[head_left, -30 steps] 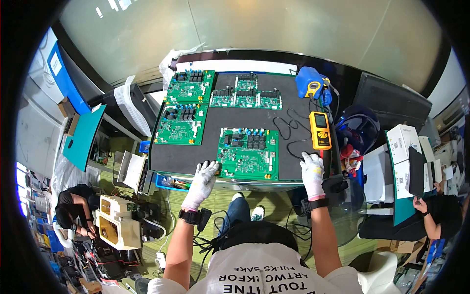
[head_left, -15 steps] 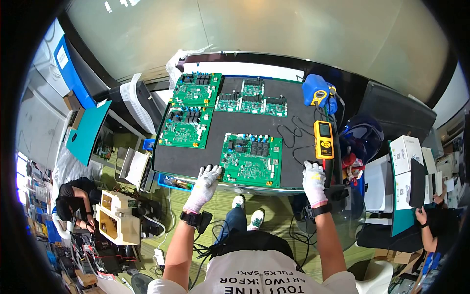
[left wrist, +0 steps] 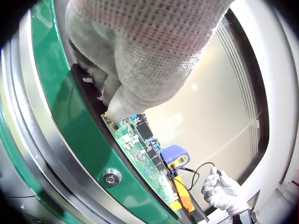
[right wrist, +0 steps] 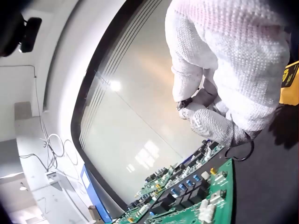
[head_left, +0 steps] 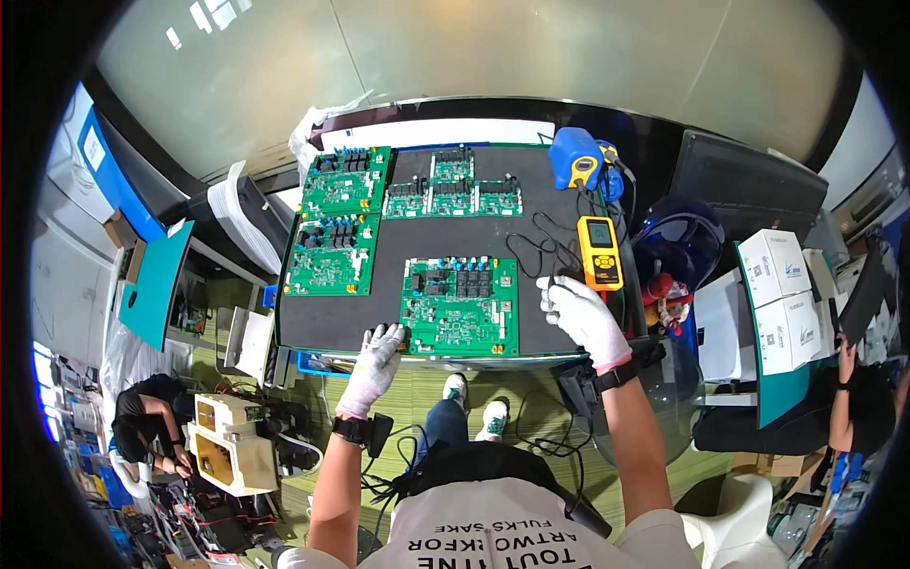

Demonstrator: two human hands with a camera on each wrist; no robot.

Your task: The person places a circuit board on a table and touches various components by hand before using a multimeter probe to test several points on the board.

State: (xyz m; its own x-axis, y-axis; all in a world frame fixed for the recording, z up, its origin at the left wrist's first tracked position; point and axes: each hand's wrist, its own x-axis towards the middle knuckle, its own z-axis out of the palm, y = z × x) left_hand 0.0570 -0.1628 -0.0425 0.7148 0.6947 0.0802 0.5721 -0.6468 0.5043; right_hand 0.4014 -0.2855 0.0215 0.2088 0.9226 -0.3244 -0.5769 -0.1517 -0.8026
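My gloved left hand (head_left: 371, 368) rests at the table's front edge, fingers on the dark mat. Its thumb is right at the near left corner of a large green circuit board (head_left: 460, 308), which lies flat with relays and blue parts on its far side. In the left wrist view the thumb overlaps that corner. To the right of this board my gloved right hand (head_left: 583, 318) is raised over the mat. It pinches the dark end of a thin black cable (right wrist: 184, 103) between thumb and fingers. The cable (head_left: 531, 245) loops back toward a yellow handheld meter (head_left: 601, 256).
Two large boards (head_left: 332, 256) lie along the left side of the mat (head_left: 455, 237). Several small boards (head_left: 452, 196) sit together at the back. A blue device (head_left: 575, 161) stands at the back right, with a red figurine (head_left: 664, 294) beyond the right edge. Other people work at both sides.
My right hand has moved left and up from beside the meter, and now pinches the cable end. My left hand stays by the board's corner. The head view has shifted slightly.
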